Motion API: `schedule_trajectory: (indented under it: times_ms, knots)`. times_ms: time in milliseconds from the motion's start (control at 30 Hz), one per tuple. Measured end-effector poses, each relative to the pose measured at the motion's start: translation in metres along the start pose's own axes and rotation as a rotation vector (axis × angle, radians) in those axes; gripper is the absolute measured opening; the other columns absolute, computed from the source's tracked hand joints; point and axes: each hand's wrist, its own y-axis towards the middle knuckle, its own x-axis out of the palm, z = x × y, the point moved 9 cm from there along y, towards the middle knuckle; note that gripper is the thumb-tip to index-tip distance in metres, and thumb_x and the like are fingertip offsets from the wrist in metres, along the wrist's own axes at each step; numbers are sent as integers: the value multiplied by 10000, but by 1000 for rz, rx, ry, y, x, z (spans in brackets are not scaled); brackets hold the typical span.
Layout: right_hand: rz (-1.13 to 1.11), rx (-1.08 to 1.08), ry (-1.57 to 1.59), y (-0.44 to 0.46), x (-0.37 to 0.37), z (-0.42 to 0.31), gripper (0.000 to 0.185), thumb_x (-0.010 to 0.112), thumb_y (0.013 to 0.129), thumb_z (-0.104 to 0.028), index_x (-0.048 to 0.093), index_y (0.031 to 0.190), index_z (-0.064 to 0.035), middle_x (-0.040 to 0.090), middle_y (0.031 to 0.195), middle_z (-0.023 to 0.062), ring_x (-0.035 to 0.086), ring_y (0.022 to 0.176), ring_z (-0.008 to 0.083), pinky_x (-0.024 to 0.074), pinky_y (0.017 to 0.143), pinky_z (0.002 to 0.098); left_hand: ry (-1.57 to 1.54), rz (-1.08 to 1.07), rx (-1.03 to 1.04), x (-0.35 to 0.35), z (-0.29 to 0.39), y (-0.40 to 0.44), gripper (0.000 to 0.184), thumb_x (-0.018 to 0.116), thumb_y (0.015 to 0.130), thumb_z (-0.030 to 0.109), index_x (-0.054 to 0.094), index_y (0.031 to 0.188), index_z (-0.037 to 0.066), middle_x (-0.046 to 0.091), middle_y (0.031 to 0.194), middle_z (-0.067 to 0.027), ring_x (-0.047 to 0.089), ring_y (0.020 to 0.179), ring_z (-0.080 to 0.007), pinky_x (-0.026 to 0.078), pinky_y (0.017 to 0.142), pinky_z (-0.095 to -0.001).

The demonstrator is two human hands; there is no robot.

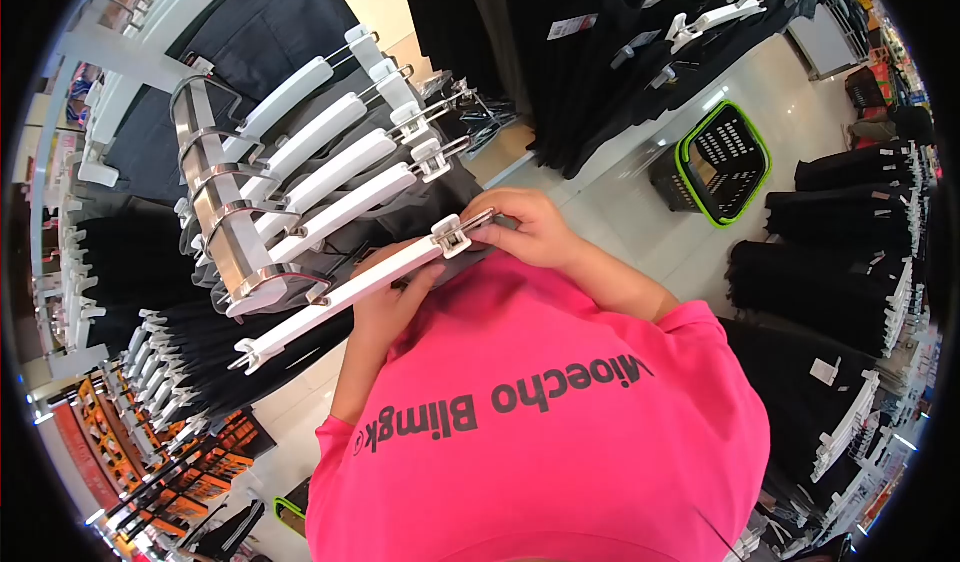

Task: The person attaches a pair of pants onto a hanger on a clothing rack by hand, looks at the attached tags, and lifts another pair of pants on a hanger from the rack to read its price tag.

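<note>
Glossy tiled floor [622, 230], black garments [840, 214] along right, orange shelving [102, 420] left.

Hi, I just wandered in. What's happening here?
A person in a pink shirt stands at a clothes rack, using both bare hands on the nearest white hanger. The right hand grips its clip end, while the left hand is partly hidden behind it, near dark clothing. Other white hangers line up behind, along a metal bar. A green-rimmed black basket sits on the floor.
</note>
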Motion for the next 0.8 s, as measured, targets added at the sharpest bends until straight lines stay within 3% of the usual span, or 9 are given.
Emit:
schedule_trajectory:
  times_ms: [67,167,333,467,567,633,667,767,800]
  knots:
    - [33,48,100,-5,3,9,120,609,794,-8,597,906,34,612,896,111,616,796,184,487,683,274,-31,-11,-64,1,-5,-4,276,719,696,132,638,936,24,645,866,-103,613,774,-216,466,710,-290]
    - [55,126,221,-11,5,20,116,579,817,11,588,924,53,592,911,118,605,806,162,492,695,257,81,28,44,-4,-1,-11,369,756,644,146,623,963,19,626,903,-120,596,832,-234,465,714,-294]
    - [16,91,188,-8,4,18,126,560,826,26,578,946,64,575,929,117,596,824,157,494,710,249,167,100,-172,-6,-47,-33,451,782,604,162,605,989,9,622,893,-128,599,854,-272,467,734,-320]
    - [21,166,299,-9,4,28,133,561,828,23,571,954,68,576,919,109,591,824,151,486,697,245,253,104,-224,-8,-95,-57,497,786,603,160,585,1031,7,633,890,-129,613,828,-278,471,737,-323]
    - [-9,184,290,-10,5,32,128,562,828,20,571,947,64,581,905,103,585,814,140,474,694,239,188,208,-267,-13,-113,-76,529,794,603,173,571,1049,-7,638,902,-144,624,818,-276,472,747,-325]
    - [-36,186,280,-8,6,32,124,564,828,15,573,943,60,583,899,100,581,808,134,468,697,238,-27,248,-280,-12,-121,-88,542,808,593,194,577,1032,-23,635,921,-165,624,848,-275,468,764,-323]
    - [-30,144,282,-6,4,27,127,568,827,8,574,944,57,584,899,100,578,804,128,463,702,238,19,168,-309,-7,-133,-95,564,797,594,130,546,1067,-48,617,957,-122,583,880,-153,469,758,-285]
    - [-29,107,310,-4,1,23,134,575,824,-2,574,947,52,589,905,99,576,807,121,460,718,239,254,201,-322,-4,-141,-110,533,795,592,126,559,1045,-29,621,933,-122,600,836,-162,473,731,-279]
    - [-18,118,333,-5,1,24,139,578,822,-5,572,950,51,592,910,97,579,814,121,460,728,240,322,254,-258,-4,-139,-112,447,766,627,109,573,1010,-19,626,910,-125,610,798,-189,471,695,-285]
